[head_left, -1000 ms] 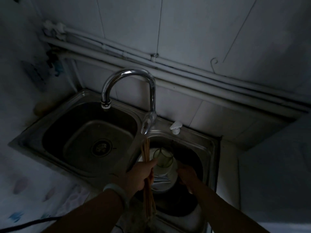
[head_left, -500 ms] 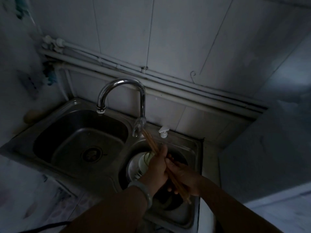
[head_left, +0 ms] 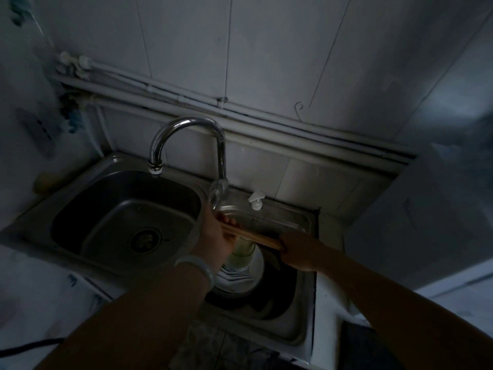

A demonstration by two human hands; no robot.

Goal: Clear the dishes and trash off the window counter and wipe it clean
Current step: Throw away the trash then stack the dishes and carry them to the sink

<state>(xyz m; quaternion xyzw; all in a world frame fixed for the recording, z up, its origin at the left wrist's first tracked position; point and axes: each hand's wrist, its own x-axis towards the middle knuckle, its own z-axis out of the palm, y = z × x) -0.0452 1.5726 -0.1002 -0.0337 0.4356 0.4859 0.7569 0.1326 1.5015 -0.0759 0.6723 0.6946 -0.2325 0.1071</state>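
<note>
Head view: the left hand [head_left: 216,236] and right hand [head_left: 297,251] each curl around one end of the chopsticks [head_left: 253,237], held over the sink [head_left: 298,324]. Directly below the hands a glass [head_left: 241,257] stands on stacked dishes [head_left: 240,280]. A careless drop could topple it.

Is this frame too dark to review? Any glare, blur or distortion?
Head view: heavily underexposed; the right basin is near black, its dishes hard to separate; the only glare is a highlight on the faucet; the chopsticks gripped by left hand and right hand are readable; the frame's right edge is smeared; distortion looks mild, the wall pipes nearly straight.
</note>
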